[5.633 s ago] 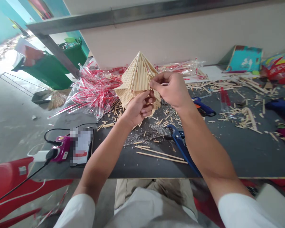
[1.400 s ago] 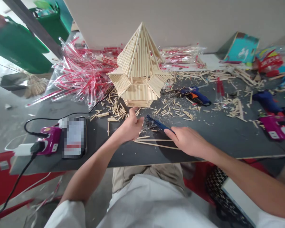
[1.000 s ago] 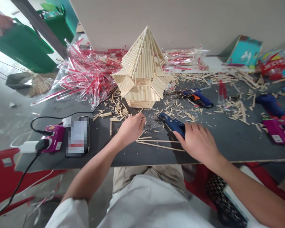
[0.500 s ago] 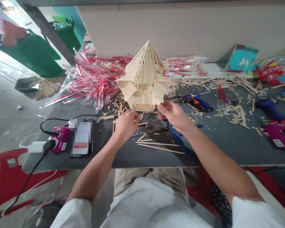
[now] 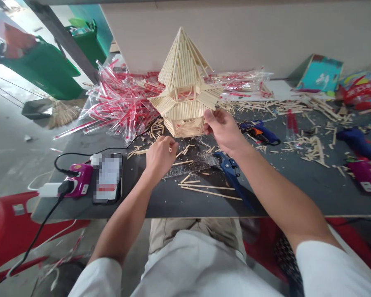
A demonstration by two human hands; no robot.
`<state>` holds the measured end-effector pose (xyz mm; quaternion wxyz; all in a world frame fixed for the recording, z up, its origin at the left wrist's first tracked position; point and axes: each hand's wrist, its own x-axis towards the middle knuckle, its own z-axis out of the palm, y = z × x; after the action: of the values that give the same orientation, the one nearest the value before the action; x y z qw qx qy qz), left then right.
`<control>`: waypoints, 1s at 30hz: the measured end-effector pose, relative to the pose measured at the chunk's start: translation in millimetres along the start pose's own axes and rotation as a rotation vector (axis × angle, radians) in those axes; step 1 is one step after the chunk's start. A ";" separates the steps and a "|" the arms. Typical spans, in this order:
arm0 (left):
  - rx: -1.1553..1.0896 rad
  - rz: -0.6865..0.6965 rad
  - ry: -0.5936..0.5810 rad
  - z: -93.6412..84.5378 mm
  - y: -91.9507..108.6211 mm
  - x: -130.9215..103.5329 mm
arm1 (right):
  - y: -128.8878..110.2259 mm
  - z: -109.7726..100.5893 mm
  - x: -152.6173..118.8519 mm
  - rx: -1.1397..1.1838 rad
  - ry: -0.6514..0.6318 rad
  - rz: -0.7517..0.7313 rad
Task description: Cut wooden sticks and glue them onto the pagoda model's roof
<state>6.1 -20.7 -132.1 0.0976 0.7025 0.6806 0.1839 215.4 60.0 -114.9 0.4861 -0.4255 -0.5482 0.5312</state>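
Observation:
A pagoda model (image 5: 185, 109) built of pale wooden sticks, with a pointed roof and a flared lower roof, is lifted and tilted above the table. My right hand (image 5: 223, 128) pinches its lower right edge between thumb and fingers. Below and left of the model, my left hand (image 5: 161, 153) is closed, with the pale end of a small wooden stick (image 5: 170, 149) showing between its fingers. Beneath the hands lie a clear ruler (image 5: 193, 166), loose wooden sticks (image 5: 210, 187) and a blue-handled cutter (image 5: 233, 175).
Plastic packets with red strips (image 5: 123, 99) pile up at the back left. A phone (image 5: 108, 179) and purple power socket (image 5: 80, 180) sit at the left. Rightward are a blue glue gun (image 5: 262, 131), stick scraps (image 5: 315, 150), another blue glue gun (image 5: 357, 140) and a teal board (image 5: 321, 74).
The pagoda model has risen off the table and tilted, held by my right hand, which moved up with it. My left hand has shifted slightly left and away from the model.

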 end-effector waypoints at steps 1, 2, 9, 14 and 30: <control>0.001 -0.005 0.012 0.4 -0.8 0.9 | -1.8 2.0 3.1 0.018 0.006 0.003; 0.001 -0.012 0.022 0.8 -1.5 1.7 | -3.7 4.3 5.9 0.034 0.014 0.004; -0.019 -0.057 0.059 -0.3 -4.9 5.1 | -15.4 18.6 17.2 0.031 0.018 0.005; -0.033 -0.045 0.073 -0.2 -5.5 6.5 | -18.1 15.1 22.1 0.038 -0.004 -0.016; -0.022 -0.007 0.039 6.8 -5.0 6.4 | -10.7 -16.1 39.3 0.042 0.104 0.004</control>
<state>4.1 -13.2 -139.5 0.0927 0.6952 0.6828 0.2045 225.3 100.6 -101.6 0.5216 -0.4434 -0.5101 0.5206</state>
